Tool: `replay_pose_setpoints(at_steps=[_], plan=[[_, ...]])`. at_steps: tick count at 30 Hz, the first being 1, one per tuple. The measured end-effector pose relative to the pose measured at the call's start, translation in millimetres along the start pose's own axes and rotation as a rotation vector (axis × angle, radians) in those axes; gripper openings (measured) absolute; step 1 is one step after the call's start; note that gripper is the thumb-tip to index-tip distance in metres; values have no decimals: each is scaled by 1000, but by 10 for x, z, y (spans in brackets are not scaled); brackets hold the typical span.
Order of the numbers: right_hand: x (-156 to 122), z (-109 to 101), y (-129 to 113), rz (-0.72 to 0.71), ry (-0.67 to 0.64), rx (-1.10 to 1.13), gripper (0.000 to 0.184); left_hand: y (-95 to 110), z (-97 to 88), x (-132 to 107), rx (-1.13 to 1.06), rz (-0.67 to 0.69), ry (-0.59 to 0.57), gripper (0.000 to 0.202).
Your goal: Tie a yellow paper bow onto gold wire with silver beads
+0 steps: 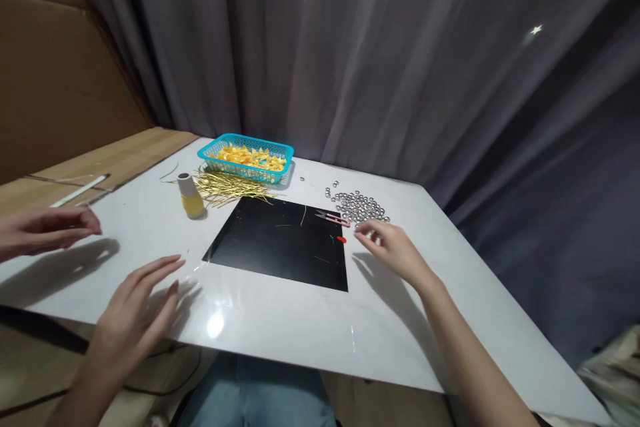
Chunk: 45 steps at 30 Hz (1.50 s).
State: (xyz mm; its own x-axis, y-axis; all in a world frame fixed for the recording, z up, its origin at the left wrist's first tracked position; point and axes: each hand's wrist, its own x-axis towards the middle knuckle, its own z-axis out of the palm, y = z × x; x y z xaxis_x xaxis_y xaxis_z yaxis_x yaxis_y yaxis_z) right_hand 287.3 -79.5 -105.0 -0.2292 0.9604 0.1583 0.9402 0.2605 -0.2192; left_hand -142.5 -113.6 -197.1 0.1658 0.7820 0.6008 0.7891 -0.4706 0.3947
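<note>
My left hand [143, 310] hovers over the front left of the table, its thumb and fingers apart with nothing between them. My right hand [387, 247] is above the table right of the black mat [285, 240], fingers slightly bent and apart, holding nothing I can see. Close to its fingertips lie a small red piece [341, 239] and pink-handled thread snips [334, 217] at the mat's right edge. Just beyond is a heap of shiny silver beads [357, 205]. A few thin wire bits lie on the mat.
A blue basket [287, 153] of yellow bow-shaped pieces [250, 157] stands at the back, behind a bundle of gold wires [233, 188]. Left of the mat is a bottle [191, 197] of yellow liquid. Another person's hand [55, 230] reaches in from the left, below a white stick [80, 191].
</note>
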Motion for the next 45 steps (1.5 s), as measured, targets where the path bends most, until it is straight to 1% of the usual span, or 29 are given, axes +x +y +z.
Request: replay_pose_setpoints(at_steps=[1, 3, 5, 7, 8, 10, 13, 17, 20, 24, 25, 28, 30, 32, 36, 38, 40, 45], plan=[[190, 42, -62, -60, -38, -31, 23, 61, 16, -49, -27, -11, 29, 37], [565, 142, -194, -196, -144, -104, 16, 158, 38, -140, -68, -25, 37, 37], [898, 247, -319, -302, -243, -189, 17, 214, 41, -216, -71, -4, 19, 37], [1161, 343, -414, -377, -330, -266, 19, 234, 27, -274, -47, 40, 2, 38], [1261, 386, -446, -405, -369, -298, 26, 235, 16, -296, -34, 58, -2, 37], [1405, 464, -479, -446, -435, -344, 32, 231, -5, -323, -13, 72, 6, 35], [1518, 557, -478, -469, -507, -361, 33, 231, -19, -328, 0, 81, 31, 30], [1578, 597, -439, -446, -552, -269, 34, 232, 2, -312, -4, 115, 99, 23], [1563, 525, -415, -426, -528, -94, 32, 238, 17, -306, -18, 94, 95, 22], [1451, 328, -431, -407, -405, 288, 12, 346, 17, -267, -44, 66, 121, 18], [1417, 273, -444, -398, -370, 403, 10, 390, 19, -254, -52, 43, 139, 15], [1337, 117, -496, -358, -276, 742, 17, 515, 51, -240, -92, -17, 161, 13], [1308, 24, -537, -333, -217, 938, 20, 569, 88, -255, -112, -27, 177, 15], [1292, -56, -585, -316, -168, 1103, 20, 607, 120, -268, -134, -9, 191, 18], [1255, -171, -691, -305, -138, 1344, 18, 712, 118, -239, -182, 66, 137, 19], [1229, -207, -739, -304, -140, 1430, 17, 781, 99, -214, -221, 59, 117, 17], [1197, -233, -778, -304, -143, 1496, 16, 847, 86, -197, -285, 46, 93, 18], [1084, -271, -848, -324, -163, 1597, 9, 1031, 115, -169, -475, 111, -43, 22]])
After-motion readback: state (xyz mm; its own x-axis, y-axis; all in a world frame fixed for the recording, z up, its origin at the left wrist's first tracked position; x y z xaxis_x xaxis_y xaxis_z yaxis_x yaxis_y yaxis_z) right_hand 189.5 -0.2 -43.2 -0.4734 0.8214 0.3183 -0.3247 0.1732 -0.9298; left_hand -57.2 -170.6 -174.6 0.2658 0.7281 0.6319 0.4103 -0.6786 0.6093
